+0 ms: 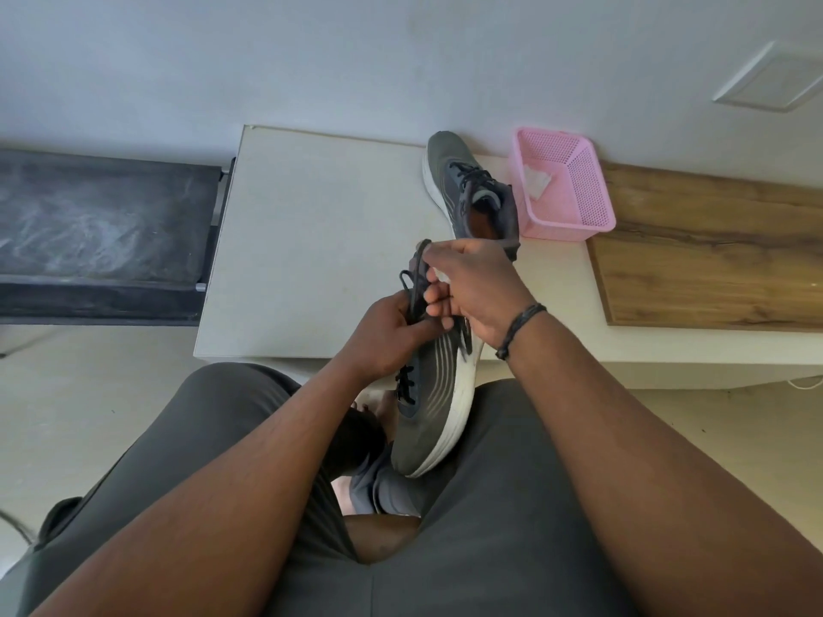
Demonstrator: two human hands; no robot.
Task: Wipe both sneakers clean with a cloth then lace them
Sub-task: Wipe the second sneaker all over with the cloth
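Note:
A grey sneaker with a white sole (438, 411) is held above my lap, toe toward me. My left hand (387, 338) grips its black lace (412, 287) near the tongue. My right hand (472, 289) curls over the heel end, pinching the lace's upper part, with something white showing between its fingers. The second grey sneaker (467, 189) stands on the white table (311, 242), laced, toe pointing away. A white cloth (536, 182) lies inside the pink basket (574, 220).
The pink basket stands at the table's back right, next to the second sneaker. A wooden board (712, 256) covers the surface to the right. A dark mat (98, 224) lies left of the table. My thighs fill the foreground.

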